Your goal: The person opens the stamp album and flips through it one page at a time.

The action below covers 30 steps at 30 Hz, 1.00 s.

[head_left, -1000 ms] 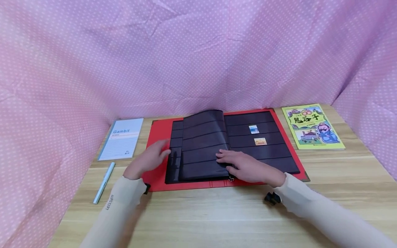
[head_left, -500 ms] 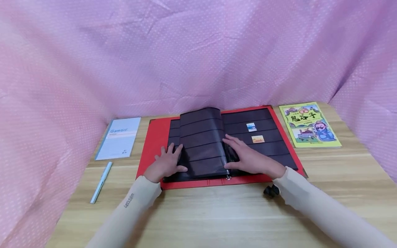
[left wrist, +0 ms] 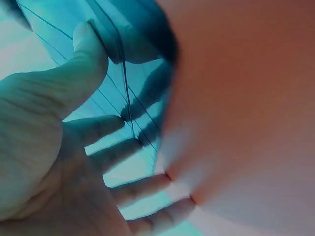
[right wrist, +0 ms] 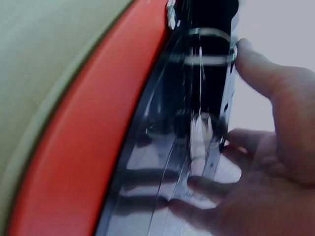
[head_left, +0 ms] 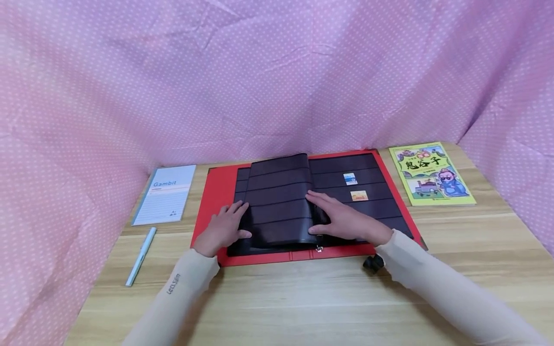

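Two hands [head_left: 221, 229] [head_left: 346, 220] touch an album [head_left: 279, 192], fingers [head_left: 321, 198] spread, gripping nothing, near a "Gambit" notebook [head_left: 164, 197].

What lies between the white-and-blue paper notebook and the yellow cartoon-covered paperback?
In the head view, an open red binder with glossy black pages, left hand and right hand touching it.

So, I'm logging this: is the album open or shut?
Open: the album lies spread, black pages showing either side of its rings.

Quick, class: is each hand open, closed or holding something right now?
Left hand: open, touching the album.
Right hand: open, touching it near the rings.
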Available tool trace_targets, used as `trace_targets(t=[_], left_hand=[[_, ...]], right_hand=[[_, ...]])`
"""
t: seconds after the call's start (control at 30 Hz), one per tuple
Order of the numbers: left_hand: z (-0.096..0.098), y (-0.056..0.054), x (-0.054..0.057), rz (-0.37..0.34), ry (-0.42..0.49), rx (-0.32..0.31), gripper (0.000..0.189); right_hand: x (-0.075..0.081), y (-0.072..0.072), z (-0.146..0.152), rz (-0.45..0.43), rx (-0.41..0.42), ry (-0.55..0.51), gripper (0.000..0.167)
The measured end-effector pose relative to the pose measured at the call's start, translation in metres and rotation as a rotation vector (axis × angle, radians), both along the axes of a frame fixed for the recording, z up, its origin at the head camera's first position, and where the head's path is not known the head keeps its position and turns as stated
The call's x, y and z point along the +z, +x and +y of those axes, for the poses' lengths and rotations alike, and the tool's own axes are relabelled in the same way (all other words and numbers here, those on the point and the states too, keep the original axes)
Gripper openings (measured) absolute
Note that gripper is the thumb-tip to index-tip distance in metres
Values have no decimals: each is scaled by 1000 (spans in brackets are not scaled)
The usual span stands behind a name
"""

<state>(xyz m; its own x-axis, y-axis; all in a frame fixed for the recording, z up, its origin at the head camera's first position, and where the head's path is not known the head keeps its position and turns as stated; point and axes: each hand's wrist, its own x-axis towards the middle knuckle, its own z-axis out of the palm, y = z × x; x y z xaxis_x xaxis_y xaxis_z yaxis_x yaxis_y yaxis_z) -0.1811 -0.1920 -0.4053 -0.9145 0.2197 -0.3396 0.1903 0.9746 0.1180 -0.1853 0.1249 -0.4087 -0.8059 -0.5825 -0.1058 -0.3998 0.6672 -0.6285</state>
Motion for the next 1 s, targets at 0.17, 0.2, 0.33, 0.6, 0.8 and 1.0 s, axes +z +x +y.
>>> trace_targets(t=[0.17,0.2,0.33,0.6,0.8,1.0], left_hand=[[-9,-2,2,-11,67,74,91],[-11,-2,2,-16,79,101,92],[-20,-3,4,-42,77,160,98],[-30,-1,3,-97,58,86,106],[-31,0,4,-106,48,72,106],[-32,1,5,-116,42,77,106]], right_hand=[[3,3,-12,27,-20,28,87],[3,4,-13,28,-25,36,87],[5,5,-21,34,-29,71,85],[9,5,-27,15,-13,139,72],[12,-3,3,-21,-84,95,68],[10,4,55,21,-192,191,61]])
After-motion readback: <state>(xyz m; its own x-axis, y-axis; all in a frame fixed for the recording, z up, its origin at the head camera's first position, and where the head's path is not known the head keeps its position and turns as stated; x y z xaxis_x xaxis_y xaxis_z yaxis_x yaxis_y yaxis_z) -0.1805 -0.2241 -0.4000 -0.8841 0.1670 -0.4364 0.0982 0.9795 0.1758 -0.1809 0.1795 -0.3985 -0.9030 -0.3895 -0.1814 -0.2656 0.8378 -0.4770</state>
